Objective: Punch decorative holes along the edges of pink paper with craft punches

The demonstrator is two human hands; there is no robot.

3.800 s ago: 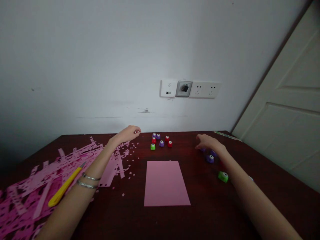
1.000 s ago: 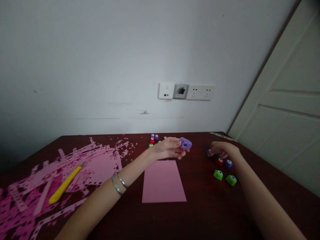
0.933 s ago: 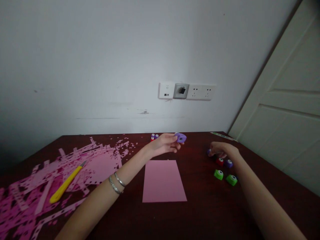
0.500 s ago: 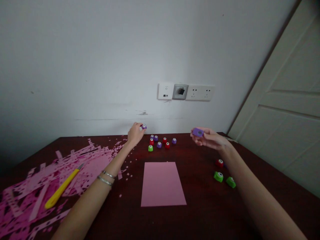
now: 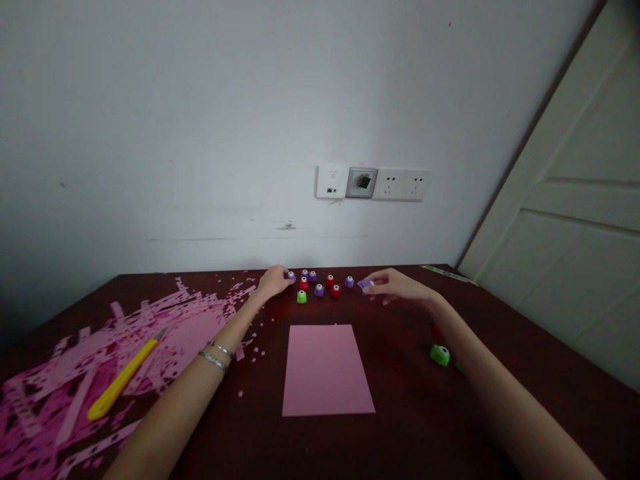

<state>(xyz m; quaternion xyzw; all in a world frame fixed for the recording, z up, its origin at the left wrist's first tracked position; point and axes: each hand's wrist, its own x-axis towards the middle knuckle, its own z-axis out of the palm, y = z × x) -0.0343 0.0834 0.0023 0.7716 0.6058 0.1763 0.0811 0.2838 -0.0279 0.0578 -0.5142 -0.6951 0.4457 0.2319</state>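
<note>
My left hand is closed on a small purple craft punch at the left end of a cluster near the wall. At the cluster's right side, my right hand grips another purple craft punch, tilted, close to a purple punch standing on the table. Between the hands are several punches, among them a green one and a red one. A pink sheet of paper lies in front of them.
Pink paper scraps cover the table's left side, with a yellow-handled knife on top. A green punch sits beside my right forearm, which partly hides others. Wall sockets are behind the table; a white door stands at right.
My left hand has lowered its purple punch to the cluster. My right hand has moved left and down with its punch, turning it over toward the cluster.
</note>
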